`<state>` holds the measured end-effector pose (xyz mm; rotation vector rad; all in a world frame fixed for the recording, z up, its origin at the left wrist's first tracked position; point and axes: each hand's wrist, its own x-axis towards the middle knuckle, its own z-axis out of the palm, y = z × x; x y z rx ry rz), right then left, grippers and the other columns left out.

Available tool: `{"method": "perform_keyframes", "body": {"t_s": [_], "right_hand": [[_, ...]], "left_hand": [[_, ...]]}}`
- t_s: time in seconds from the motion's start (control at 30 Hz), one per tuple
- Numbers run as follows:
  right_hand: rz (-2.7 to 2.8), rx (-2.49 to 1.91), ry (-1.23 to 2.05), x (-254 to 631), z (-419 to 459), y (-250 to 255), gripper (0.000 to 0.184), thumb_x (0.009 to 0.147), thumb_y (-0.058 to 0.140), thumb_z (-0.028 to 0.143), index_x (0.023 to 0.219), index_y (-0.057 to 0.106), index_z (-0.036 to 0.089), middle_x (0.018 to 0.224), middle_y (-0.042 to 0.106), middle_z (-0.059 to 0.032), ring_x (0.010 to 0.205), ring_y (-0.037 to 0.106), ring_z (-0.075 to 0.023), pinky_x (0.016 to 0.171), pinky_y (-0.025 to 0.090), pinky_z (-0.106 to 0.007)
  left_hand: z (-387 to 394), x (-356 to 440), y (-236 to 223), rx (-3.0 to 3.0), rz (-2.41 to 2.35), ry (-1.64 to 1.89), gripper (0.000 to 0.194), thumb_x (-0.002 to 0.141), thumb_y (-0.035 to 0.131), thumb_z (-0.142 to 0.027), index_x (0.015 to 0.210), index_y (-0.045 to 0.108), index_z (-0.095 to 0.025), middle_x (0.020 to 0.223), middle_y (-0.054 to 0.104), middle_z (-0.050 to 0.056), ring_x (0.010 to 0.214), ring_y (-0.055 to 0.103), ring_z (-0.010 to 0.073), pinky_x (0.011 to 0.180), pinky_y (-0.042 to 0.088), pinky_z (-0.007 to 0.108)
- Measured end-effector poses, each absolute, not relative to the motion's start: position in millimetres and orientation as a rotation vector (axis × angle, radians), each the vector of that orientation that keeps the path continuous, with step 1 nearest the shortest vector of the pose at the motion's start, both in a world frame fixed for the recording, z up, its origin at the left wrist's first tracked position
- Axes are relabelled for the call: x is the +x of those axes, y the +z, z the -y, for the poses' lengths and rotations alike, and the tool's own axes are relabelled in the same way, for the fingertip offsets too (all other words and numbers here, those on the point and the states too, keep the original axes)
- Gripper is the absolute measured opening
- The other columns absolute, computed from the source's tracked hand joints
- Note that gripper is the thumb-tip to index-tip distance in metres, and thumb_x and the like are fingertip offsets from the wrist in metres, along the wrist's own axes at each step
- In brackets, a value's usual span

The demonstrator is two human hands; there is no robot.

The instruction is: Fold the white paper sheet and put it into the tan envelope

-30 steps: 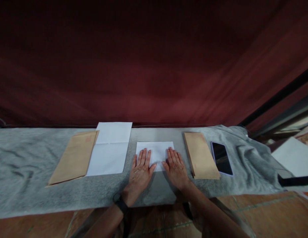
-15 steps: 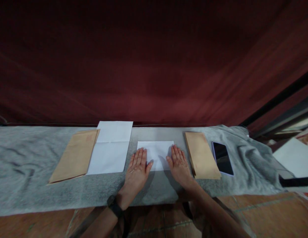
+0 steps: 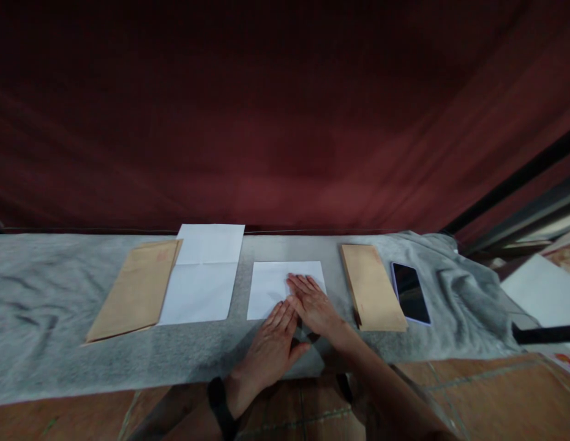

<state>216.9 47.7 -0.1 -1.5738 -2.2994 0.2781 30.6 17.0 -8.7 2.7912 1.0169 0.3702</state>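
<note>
A folded sheet of white paper lies flat in front of me on the grey cloth. My right hand rests palm down on its right half, fingers stretched out and pointing up and left. Close against it, my left hand lies flat at the paper's near edge, fingertips on the sheet and thumb spread to the right. Both hands are open and grip nothing. Part of the paper's near right corner is hidden under the right hand.
To the left, a creased white sheet lies beside several brown envelopes. A stack of brown envelopes and a phone are on the right. Grey cloth covers the bench; a dark red curtain hangs behind.
My hands were apart on the paper's two sides, and moved a little further outward. Now they have come together, the left moving right and nearer me, the right moving left.
</note>
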Motion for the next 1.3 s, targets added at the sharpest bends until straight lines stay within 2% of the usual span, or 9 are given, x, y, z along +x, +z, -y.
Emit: {"method": "perform_keyframes", "body": {"t_s": [0.3,0.5,0.6,0.83,1.07,1.2,1.27,1.3], "right_hand": [[2.211,-1.717,0.239,208,-81,-5,0.055,0.11,0.029,0.043,0.151,0.048,0.013,0.16,0.041,-0.0094,0.15,0.038,-0.0239,0.126,0.025,-0.046],[2.172,-1.779,0.167,205,-91,-10,0.054,0.11,0.031,0.043,0.154,0.045,0.014,0.161,0.04,-0.0085,0.15,0.036,-0.0249,0.126,0.025,-0.047],[2.176,-1.795,0.147,205,-92,-11,0.054,0.109,0.032,0.042,0.153,0.046,0.013,0.161,0.04,-0.0093,0.15,0.037,-0.0264,0.126,0.024,-0.047],[2.236,-1.724,0.171,208,-77,-8,0.054,0.109,0.035,0.042,0.155,0.042,0.016,0.162,0.037,-0.0095,0.152,0.033,-0.0263,0.126,0.025,-0.051],[2.355,-1.588,0.207,218,-50,-3,0.055,0.109,0.037,0.042,0.157,0.039,0.016,0.163,0.037,-0.0091,0.152,0.033,-0.0235,0.128,0.023,-0.048],[2.39,-1.506,0.216,220,-35,0,0.054,0.108,0.04,0.042,0.157,0.039,0.02,0.162,0.039,-0.0082,0.152,0.032,-0.0236,0.127,0.025,-0.051],[2.409,-1.476,0.225,219,-28,1,0.055,0.108,0.041,0.045,0.157,0.039,0.02,0.161,0.041,-0.0088,0.152,0.033,-0.024,0.127,0.025,-0.052],[2.417,-1.459,0.228,219,-24,1,0.056,0.107,0.041,0.046,0.157,0.039,0.019,0.161,0.042,-0.0093,0.151,0.034,-0.0239,0.127,0.025,-0.051]], "left_hand": [[-10,32,-2,2.794,-0.983,0.333,0.082,0.098,0.046,-0.061,0.158,0.028,-0.009,0.159,0.043,0.02,0.149,0.038,0.0311,0.122,0.036,0.049],[-2,31,-2,2.786,-0.962,0.314,0.087,0.096,0.049,-0.064,0.161,0.022,-0.011,0.163,0.036,0.019,0.152,0.034,0.0307,0.123,0.033,0.049],[-2,31,0,2.783,-0.951,0.303,0.083,0.097,0.048,-0.062,0.159,0.026,-0.011,0.163,0.036,0.019,0.151,0.034,0.0303,0.123,0.034,0.048],[-4,29,8,2.796,-0.947,0.369,0.057,0.103,0.043,-0.044,0.15,0.045,-0.012,0.156,0.048,0.017,0.146,0.045,0.0277,0.119,0.041,0.047],[-18,26,28,2.746,-0.987,0.499,0.035,0.099,0.043,-0.021,0.123,0.067,-0.015,0.127,0.072,0.011,0.118,0.068,0.0234,0.105,0.054,0.041],[-33,22,38,2.662,-1.186,0.535,0.032,0.101,0.039,-0.021,0.096,0.071,-0.019,0.096,0.076,0.008,0.093,0.072,0.0234,0.089,0.059,0.041],[-41,22,39,2.612,-1.298,0.56,0.034,0.103,0.037,-0.024,0.095,0.069,-0.019,0.095,0.075,0.008,0.093,0.071,0.0238,0.09,0.058,0.042],[-45,22,38,2.589,-1.341,0.579,0.034,0.104,0.036,-0.026,0.101,0.069,-0.018,0.101,0.075,0.01,0.098,0.07,0.0242,0.093,0.057,0.043]]}}
